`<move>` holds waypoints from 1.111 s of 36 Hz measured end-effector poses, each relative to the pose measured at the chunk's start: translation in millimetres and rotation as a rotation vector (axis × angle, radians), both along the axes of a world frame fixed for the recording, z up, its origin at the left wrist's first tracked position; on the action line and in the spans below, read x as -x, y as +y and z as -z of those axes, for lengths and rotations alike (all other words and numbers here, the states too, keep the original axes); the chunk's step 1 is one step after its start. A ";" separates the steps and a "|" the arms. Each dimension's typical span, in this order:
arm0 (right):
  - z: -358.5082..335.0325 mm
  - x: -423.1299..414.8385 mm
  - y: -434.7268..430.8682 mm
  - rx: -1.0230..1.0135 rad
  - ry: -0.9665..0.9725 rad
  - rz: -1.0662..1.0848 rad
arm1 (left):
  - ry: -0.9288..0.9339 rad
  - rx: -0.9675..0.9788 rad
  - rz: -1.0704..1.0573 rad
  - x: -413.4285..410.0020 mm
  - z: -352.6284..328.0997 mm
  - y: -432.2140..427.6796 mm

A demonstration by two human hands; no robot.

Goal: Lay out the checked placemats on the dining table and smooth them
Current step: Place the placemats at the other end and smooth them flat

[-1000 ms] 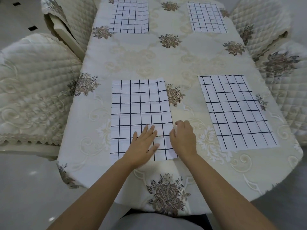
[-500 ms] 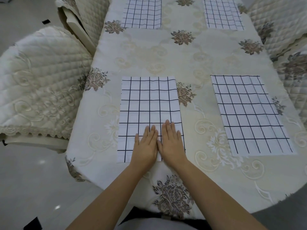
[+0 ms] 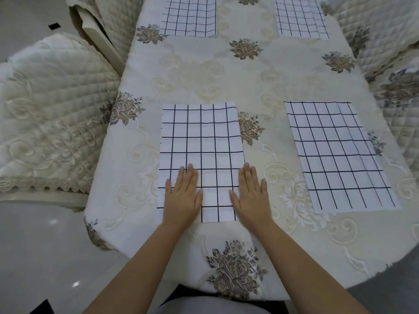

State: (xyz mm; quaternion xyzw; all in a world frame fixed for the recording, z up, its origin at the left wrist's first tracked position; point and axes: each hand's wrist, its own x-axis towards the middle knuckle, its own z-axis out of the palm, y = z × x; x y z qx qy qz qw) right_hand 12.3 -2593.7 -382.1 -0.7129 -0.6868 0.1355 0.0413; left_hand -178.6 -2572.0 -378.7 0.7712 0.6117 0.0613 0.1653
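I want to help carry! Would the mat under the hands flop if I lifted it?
Probably floppy: the mat lies thin and flat, with faint fold creases. Likely light, being so thin. Pushed, it may slide or wrinkle on the smooth tablecloth.

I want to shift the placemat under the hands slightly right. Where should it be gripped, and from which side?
Probably pinch the placemat at its two near corners, coming from the person's side: it lies flat on the tablecloth, so only edges offer a lip. The left hand and right hand lie flat by those corners.
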 end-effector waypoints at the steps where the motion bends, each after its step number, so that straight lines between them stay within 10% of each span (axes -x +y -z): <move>1: -0.2 -5.8 -0.5 -0.003 -0.005 0.003 | -0.007 0.009 -0.030 5.2 -0.2 1.9; 40: -6.6 -12.3 28.3 -0.013 -0.019 -0.091 | 0.130 -0.050 0.059 -1.3 -6.0 9.0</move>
